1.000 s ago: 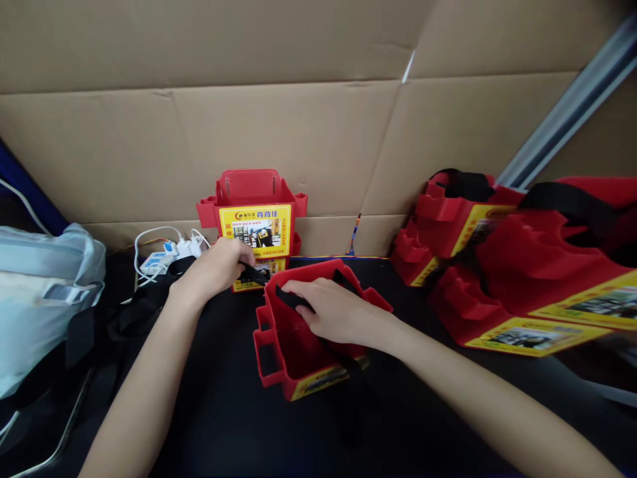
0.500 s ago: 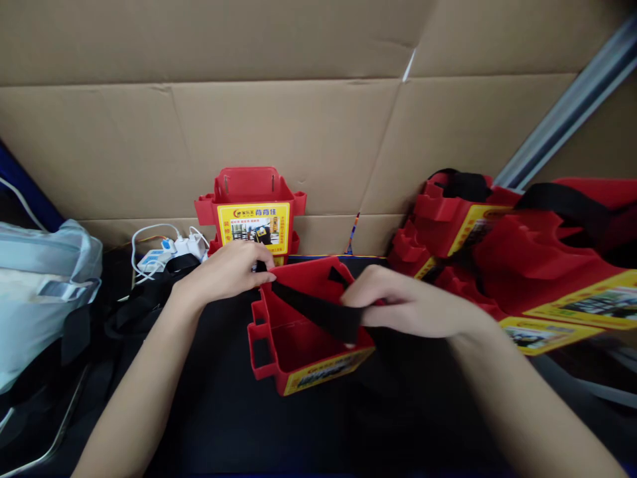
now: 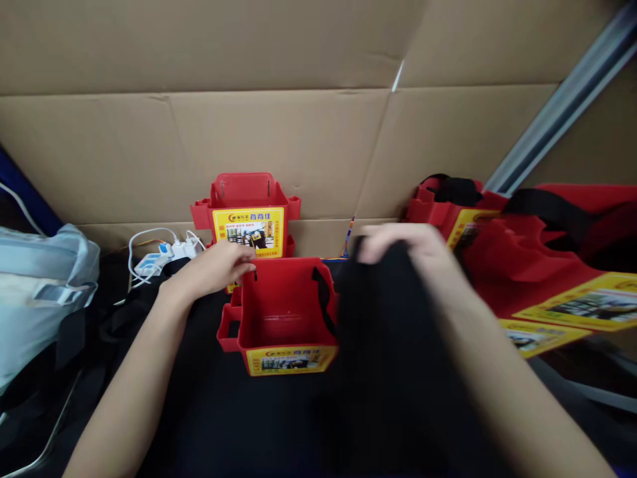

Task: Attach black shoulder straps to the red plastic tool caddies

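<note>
A red plastic caddy with a yellow label on its front stands open on the black table in front of me. My left hand is closed on the caddy's far left rim. My right hand, raised and blurred, is closed on a wide black strap that runs up from the caddy's right wall. The strap hangs close to the camera and hides the table behind it.
A second red caddy stands against the cardboard wall. A pile of red caddies with black straps fills the right. A white power strip with cables and a pale blue bag lie at left.
My right hand rose and moved right, pulling the black strap out of the caddy. The caddy turned square to me and slid left. My left hand stayed at its rim.
</note>
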The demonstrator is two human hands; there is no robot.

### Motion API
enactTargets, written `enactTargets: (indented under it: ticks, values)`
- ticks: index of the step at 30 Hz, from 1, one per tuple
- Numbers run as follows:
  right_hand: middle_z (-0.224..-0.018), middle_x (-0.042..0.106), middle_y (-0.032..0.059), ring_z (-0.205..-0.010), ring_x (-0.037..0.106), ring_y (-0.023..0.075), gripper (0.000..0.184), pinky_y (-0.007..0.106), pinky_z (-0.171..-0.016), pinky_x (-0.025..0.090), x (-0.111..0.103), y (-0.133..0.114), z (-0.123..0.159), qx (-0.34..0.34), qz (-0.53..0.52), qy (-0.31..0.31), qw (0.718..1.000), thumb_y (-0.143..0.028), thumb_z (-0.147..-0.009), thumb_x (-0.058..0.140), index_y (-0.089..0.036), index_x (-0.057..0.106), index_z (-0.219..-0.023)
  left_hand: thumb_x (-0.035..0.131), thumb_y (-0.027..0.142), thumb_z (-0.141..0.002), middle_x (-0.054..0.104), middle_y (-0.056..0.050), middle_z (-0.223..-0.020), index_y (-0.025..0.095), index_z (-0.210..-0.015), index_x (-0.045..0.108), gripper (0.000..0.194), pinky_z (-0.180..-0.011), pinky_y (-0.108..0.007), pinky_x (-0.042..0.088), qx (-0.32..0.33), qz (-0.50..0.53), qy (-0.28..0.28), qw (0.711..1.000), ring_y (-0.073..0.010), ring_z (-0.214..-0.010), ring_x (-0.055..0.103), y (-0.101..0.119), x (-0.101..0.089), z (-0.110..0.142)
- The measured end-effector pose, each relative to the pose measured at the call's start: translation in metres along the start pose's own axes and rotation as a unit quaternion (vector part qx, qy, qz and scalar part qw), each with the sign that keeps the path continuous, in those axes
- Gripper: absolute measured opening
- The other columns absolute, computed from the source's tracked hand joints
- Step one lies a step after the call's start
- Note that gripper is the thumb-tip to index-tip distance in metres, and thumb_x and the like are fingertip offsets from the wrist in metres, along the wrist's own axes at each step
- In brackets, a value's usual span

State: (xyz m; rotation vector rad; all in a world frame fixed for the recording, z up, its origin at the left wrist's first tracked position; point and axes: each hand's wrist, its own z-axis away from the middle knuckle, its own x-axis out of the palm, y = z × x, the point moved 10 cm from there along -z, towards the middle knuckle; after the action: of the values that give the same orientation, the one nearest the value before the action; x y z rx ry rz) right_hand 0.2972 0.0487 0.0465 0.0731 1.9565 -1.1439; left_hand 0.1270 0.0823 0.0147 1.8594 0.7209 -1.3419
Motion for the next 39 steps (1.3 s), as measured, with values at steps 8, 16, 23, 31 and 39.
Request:
enactTargets:
  ticks: [8, 16, 23, 31, 39]
  values:
    - [-0.129, 0.048, 0.0098, -0.117, 0.045, 0.0195, 0.044, 0.037, -0.098, 0.035, 0.020, 0.061, -0.038, -0.061, -0.070, -0.033, 0.995, -0.028, -0.078, 0.055, -0.016, 0.050, -0.121, 0.052, 0.024, -0.079, 0.064, -0.003, -0.091, 0.018, -0.094, 0.056, 0.017, -0.072, -0.028, 0.041, 0.033, 0.054, 0.000, 0.998, -0.0178, -0.081, 0.057, 0.013, 0.010, -0.006]
    - [-0.124, 0.052, 0.0106, -0.115, 0.047, 0.0196, 0.045, 0.036, -0.097, 0.036, 0.051, 0.095, -0.041, -0.034, -0.113, -0.034, 0.992, -0.036, -0.080, 0.054, -0.017, 0.052, -0.120, 0.049, 0.019, -0.082, 0.064, -0.007, -0.098, 0.016, -0.094, 0.057, 0.016, -0.080, -0.031, 0.041, 0.057, 0.072, -0.020, 0.996, -0.0201, -0.091, 0.057, 0.020, 0.023, -0.015]
    - [-0.099, 0.063, 0.0067, -0.092, 0.058, 0.0171, 0.026, 0.033, -0.085, 0.044, 0.033, 0.120, -0.044, 0.049, 0.065, -0.109, 0.991, -0.032, -0.085, 0.050, -0.014, 0.064, -0.097, 0.047, 0.018, -0.083, 0.065, -0.004, -0.088, 0.016, -0.086, 0.058, 0.011, -0.074, -0.027, 0.042, 0.077, 0.096, -0.030, 0.992, -0.0162, -0.081, 0.058, 0.020, 0.019, -0.010]
    - [-0.119, 0.051, 0.0082, -0.103, 0.052, 0.0184, 0.027, 0.035, -0.086, 0.045, -0.014, 0.134, -0.018, 0.147, 0.135, -0.071, 0.977, -0.030, -0.086, 0.051, -0.021, 0.055, -0.111, 0.048, 0.020, -0.082, 0.064, -0.003, -0.082, 0.017, -0.083, 0.060, 0.012, -0.065, -0.025, 0.041, 0.058, 0.103, -0.054, 0.991, -0.0157, -0.074, 0.057, 0.015, 0.017, -0.002]
    - [-0.121, 0.053, 0.0070, -0.101, 0.051, 0.0137, 0.062, 0.030, -0.087, 0.041, 0.053, 0.053, -0.021, -0.066, -0.036, -0.181, 0.981, -0.029, -0.082, 0.053, -0.022, 0.027, -0.138, 0.047, 0.019, -0.082, 0.064, -0.002, -0.082, 0.017, -0.083, 0.060, 0.013, -0.064, -0.024, 0.041, 0.047, 0.102, -0.075, 0.991, -0.0141, -0.072, 0.056, 0.013, 0.020, -0.002]
